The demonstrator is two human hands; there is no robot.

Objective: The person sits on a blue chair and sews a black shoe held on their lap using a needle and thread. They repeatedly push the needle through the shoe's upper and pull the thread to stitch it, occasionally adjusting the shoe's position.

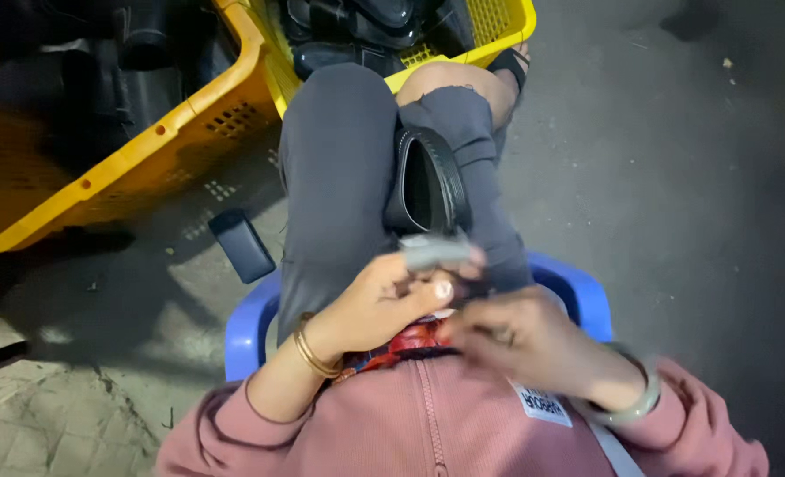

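Person sits on a blue plastic chair (249,322), legs in dark grey trousers stretched forward, seen from above. A black sandal (428,181) lies on the lap between the thighs, opening up, toe end pointing away from the body.

Left hand (377,305), with gold bangles (313,353) at the wrist, is curled around a small grey piece (435,250), thumb nail showing on top; the piece sits just at the near end of the sandal, touching or almost touching it, blurred so cannot tell which. Right hand (520,340), pale bangle (633,408) at the wrist, is close beside the left, fingers bent and reaching toward the same grey piece; blurred, so cannot tell if it actually grips anything.

Pink zip-up top (428,424) fills the bottom of the view, a white label on the chest.

Ahead left, a big yellow perforated crate (145,146) on the floor, holding dark black items. A second yellow crate (498,31) straight ahead past the knees, also with black items inside. A small dark flat rectangular object (242,245) lies on the concrete floor (675,221) between the left crate and the chair. Bare foot in a sandal strap visible near the far crate.
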